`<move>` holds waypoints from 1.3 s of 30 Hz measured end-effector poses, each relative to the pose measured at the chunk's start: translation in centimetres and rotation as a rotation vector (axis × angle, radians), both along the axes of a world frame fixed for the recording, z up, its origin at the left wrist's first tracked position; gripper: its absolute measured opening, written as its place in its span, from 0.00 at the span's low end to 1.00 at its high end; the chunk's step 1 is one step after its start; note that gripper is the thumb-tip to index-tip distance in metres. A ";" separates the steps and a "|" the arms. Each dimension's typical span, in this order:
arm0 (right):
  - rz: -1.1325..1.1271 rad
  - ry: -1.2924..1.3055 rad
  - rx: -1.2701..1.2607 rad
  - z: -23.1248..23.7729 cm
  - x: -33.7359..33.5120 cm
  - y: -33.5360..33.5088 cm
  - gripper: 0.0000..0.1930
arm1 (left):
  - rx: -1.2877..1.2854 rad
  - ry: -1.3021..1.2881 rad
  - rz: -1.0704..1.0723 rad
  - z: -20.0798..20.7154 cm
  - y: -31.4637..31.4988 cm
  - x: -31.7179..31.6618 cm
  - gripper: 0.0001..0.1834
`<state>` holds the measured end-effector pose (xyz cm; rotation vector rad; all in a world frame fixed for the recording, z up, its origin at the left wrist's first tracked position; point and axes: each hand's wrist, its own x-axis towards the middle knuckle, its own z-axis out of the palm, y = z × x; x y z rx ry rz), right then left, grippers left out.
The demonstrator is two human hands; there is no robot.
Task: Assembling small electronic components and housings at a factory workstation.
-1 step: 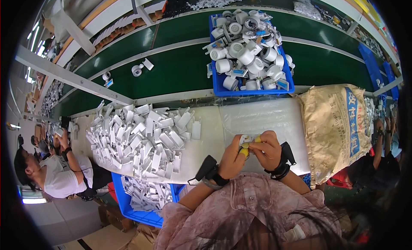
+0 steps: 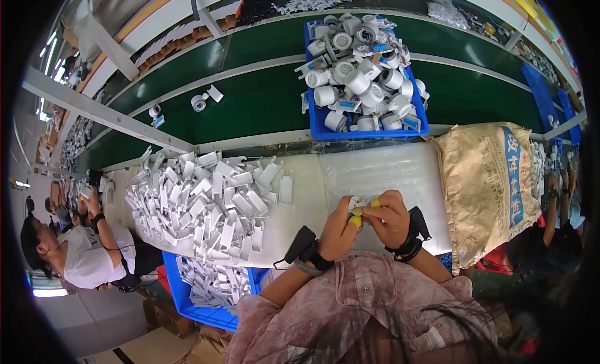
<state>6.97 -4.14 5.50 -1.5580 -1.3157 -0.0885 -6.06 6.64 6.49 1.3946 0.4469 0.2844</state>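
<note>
Your left hand (image 2: 339, 231) and right hand (image 2: 390, 222) are pinched closed around a small, mostly hidden white piece (image 2: 357, 201), right of the heap of white parts (image 2: 203, 201). Loosening your fingertips could drop it beside that heap.

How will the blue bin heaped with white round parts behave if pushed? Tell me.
It would probably shed some load: the white parts pile above the rim, some overhanging its sides. Any that fall may roll, since many have round bodies. The blue bin itself is likely fairly stiff, as its front wall shows no obvious sag.
</note>
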 end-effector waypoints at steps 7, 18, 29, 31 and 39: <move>0.008 0.022 -0.016 0.2 -0.1 -0.1 0.14 | -0.015 -0.015 0.006 -0.2 -0.1 0.0 0.22; 0.009 0.052 -0.047 0.6 0.0 -0.2 0.12 | 0.081 0.026 0.003 0.2 -0.3 -0.3 0.20; -0.039 -0.035 -0.058 0.1 -0.8 0.2 0.13 | 0.215 0.025 0.075 -1.0 -0.3 0.0 0.12; 0.002 0.029 -0.094 -0.7 -0.7 0.4 0.12 | 0.171 0.089 0.030 -1.6 0.2 -0.4 0.12; 0.077 0.241 -0.303 -1.9 5.4 6.1 0.12 | -0.024 -0.010 0.313 -5.2 12.7 0.0 0.12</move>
